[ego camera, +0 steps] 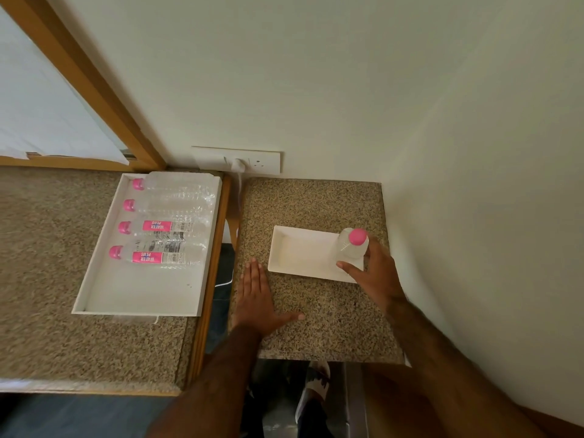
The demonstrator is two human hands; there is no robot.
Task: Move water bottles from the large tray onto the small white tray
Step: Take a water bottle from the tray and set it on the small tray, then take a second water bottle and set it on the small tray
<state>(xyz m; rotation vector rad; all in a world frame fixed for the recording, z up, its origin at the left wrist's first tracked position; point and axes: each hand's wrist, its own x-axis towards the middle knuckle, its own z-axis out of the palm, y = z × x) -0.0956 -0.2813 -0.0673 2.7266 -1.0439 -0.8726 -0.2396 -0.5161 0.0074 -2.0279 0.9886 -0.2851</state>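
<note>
Placing first bottle (350, 245) upright on small white tray (300, 252), right hand (376, 273) grip wrapped round it, left hand (256, 298) spread flat on worktop (316, 324); next I'd release and reach for the four bottles (161, 229) on large tray (142, 295).

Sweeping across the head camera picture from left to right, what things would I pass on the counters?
Large tray with four lying bottles → left hand flat on the counter → small white tray → upright pink-capped bottle standing on that tray's right end → right hand around it.
</note>
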